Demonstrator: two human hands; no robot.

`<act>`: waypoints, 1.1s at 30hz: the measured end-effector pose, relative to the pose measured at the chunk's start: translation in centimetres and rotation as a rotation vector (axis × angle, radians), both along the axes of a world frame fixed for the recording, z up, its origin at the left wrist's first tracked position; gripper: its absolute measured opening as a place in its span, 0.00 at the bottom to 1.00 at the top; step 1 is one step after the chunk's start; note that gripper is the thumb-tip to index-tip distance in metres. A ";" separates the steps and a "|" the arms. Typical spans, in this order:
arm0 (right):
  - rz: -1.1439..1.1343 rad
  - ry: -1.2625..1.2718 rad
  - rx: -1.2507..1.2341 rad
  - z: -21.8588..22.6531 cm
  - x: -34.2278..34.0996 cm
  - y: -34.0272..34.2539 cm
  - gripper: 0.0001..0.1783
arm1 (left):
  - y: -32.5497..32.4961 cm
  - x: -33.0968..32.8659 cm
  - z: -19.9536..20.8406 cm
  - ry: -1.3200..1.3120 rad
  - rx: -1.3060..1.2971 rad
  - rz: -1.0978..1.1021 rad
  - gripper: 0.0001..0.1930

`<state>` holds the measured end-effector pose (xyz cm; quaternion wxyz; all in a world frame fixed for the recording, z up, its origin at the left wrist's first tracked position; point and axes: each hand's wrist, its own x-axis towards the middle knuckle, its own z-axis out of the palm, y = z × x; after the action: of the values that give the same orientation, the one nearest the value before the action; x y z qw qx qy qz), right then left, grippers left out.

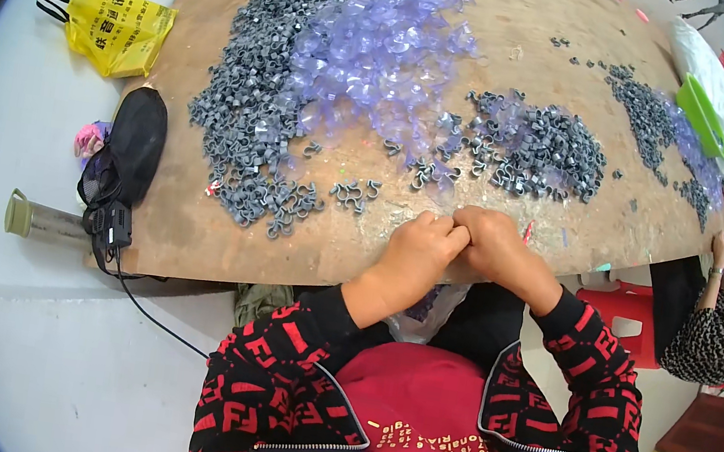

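Observation:
My left hand [417, 250] and my right hand [498, 242] meet over the near edge of the table, fingertips pressed together. Both are closed; whatever they hold is hidden behind the fingers. Beyond them, several small grey plastic clips [432, 174] lie loose. A larger heap of grey clips [257, 86] spreads over the left of the table, with a pile of clear bluish plastic pieces [377, 52] against its right side. A smaller heap of grey clips [548, 150], with a few clear pieces among it, lies ahead of my right hand.
The brown table [536, 42] carries another clip pile [641, 117] and a green basket [703, 117] at far right. At left are a yellow bag [121, 33], a black case [135, 143] and a bottle [48, 221]. Another person [717, 331] sits at right near a red stool [622, 318].

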<state>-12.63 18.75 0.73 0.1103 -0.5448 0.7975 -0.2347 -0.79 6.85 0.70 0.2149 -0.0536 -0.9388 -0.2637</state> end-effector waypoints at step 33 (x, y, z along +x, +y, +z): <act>-0.308 -0.223 -0.554 -4.1 -2.6 -2.7 0.15 | -1.3 4.0 0.9 0.116 0.225 0.205 0.12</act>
<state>-15.25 16.05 -3.33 0.0080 -0.3980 0.7594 -0.5146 3.21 5.50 1.58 0.2992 0.0519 -0.8899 -0.3405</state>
